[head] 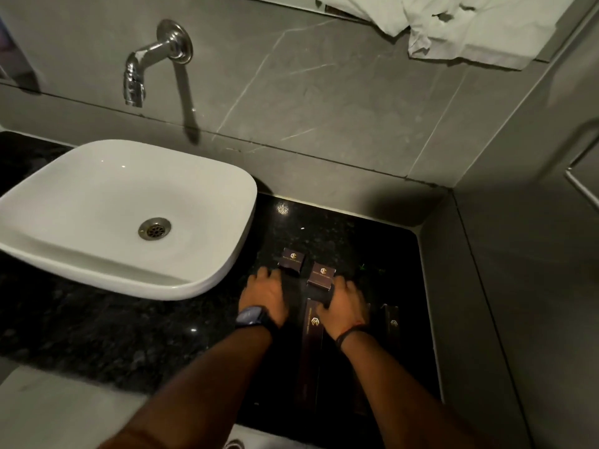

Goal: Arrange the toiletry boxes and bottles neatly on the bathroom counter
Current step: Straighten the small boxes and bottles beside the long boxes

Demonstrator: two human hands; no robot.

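Observation:
Dark toiletry boxes with gold logos lie on the black speckled counter, right of the basin. One small box sits furthest back, with a second small box just right of it. A long box runs towards me, and another dark box lies at the right. My left hand rests palm down just left of the first small box, with nothing visible in it. My right hand touches the second small box with its fingertips, its thumb on the long box's far end. No bottles are visible.
A white basin fills the counter's left side, under a chrome wall tap. Grey tiled walls close off the back and right. A white towel hangs at the top right, and a metal rail sits on the right wall.

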